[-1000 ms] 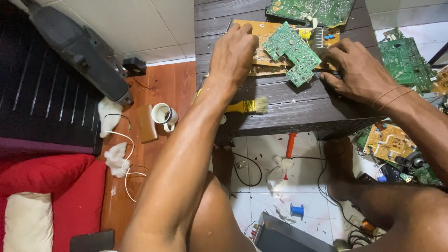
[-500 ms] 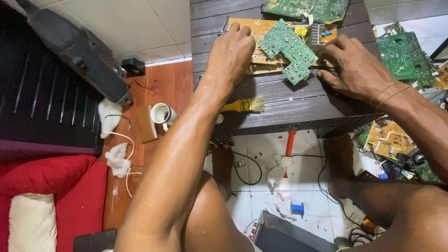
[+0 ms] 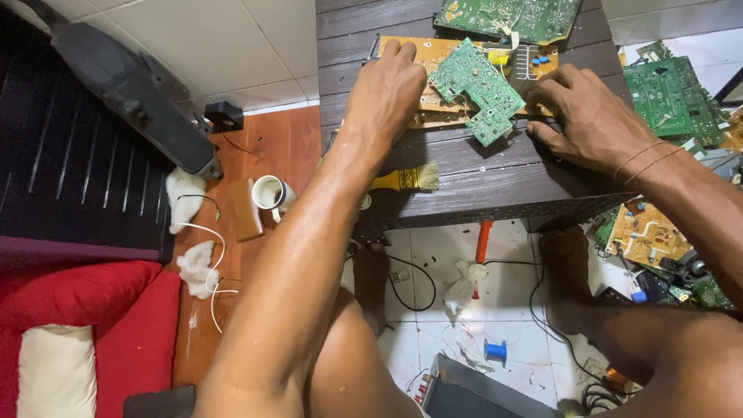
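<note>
The person works bare-armed: neither forearm wears a sleeve, and both arms are uncovered right up to the picture's lower edge. The left hand [image 3: 385,91] carries no ring, band or glove. The right hand [image 3: 592,116] is likewise ungloved, and its wrist wears two thin thread-like bands [image 3: 642,159], light in colour, lying close together. The knees below are bare too

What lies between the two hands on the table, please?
In the head view, a small green circuit board lies tilted between the left hand and the right hand, on top of a tan board.
</note>
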